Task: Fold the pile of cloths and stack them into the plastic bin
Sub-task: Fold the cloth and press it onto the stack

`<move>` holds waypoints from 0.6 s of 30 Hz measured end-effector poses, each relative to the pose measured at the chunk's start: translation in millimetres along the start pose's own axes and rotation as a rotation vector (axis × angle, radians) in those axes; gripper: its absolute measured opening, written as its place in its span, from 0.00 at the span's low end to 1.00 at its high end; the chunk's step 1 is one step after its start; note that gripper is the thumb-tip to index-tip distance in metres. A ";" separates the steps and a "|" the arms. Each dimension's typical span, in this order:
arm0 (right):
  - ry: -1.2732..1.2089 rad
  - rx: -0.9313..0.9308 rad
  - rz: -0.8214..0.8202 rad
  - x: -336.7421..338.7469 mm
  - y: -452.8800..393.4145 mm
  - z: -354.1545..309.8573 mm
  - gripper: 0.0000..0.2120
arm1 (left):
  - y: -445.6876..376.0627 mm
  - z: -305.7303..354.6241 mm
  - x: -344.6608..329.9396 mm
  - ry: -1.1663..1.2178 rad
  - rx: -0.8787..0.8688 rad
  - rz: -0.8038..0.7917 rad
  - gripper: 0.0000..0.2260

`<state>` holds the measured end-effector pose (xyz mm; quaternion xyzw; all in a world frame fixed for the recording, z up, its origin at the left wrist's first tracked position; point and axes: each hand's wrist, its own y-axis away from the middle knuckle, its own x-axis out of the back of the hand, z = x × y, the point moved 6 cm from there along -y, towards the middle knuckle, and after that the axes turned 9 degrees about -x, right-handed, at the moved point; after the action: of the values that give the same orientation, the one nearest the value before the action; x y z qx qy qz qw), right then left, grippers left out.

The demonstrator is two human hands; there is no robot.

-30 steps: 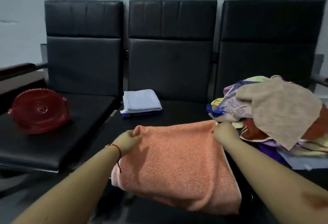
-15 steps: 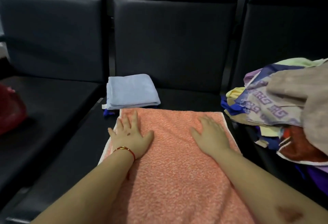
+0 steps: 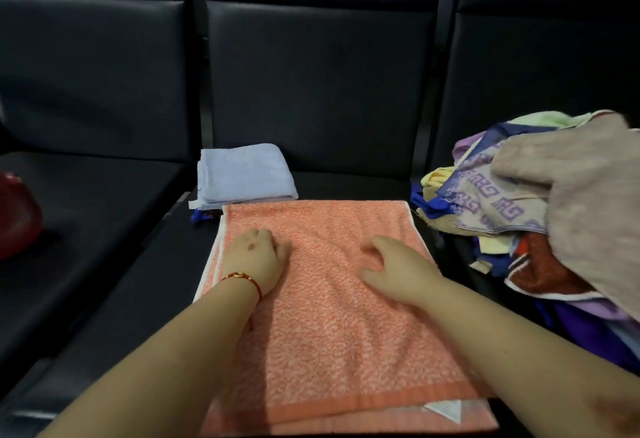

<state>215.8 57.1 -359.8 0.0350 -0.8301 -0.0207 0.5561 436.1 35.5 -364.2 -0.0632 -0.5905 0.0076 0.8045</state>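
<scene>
— Presently, where is the towel (image 3: pixel 332 299) found?

— It is laid flat, doubled, along the middle seat (image 3: pixel 346 184), with a white tag shown at its near right corner. Both hands are placed on its far half.

— How are the hands held?

— The left hand (image 3: pixel 258 257) is rested knuckles-up with fingers curled under; whether cloth is gripped cannot be told. The right hand (image 3: pixel 394 271) is set down with fingers bent, bunching the pile slightly.

— And the surroundings?

— A folded blue cloth (image 3: pixel 242 174) is seen just beyond the towel's far left corner. A mixed pile (image 3: pixel 540 202) is heaped on the right seat. A red object (image 3: pixel 17 215) is cut off at the left edge. Black padded seat backs (image 3: pixel 318 84) are ranged behind.
</scene>
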 end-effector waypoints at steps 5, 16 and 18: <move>-0.063 -0.075 0.012 6.2 68.4 32.3 0.24 | 62.6 15.2 3.4 0.111 0.027 -0.217 0.29; -0.535 -0.598 0.102 1.2 154.1 82.0 0.31 | 166.7 -30.3 41.7 0.109 0.311 -0.126 0.31; -0.487 -0.607 0.157 10.9 154.9 83.6 0.31 | 172.4 -36.8 43.4 0.191 0.338 -0.173 0.32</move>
<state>128.9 210.2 -370.2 -0.2004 -0.8941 -0.2300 0.3279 495.1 206.8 -352.9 0.1229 -0.5050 0.0314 0.8537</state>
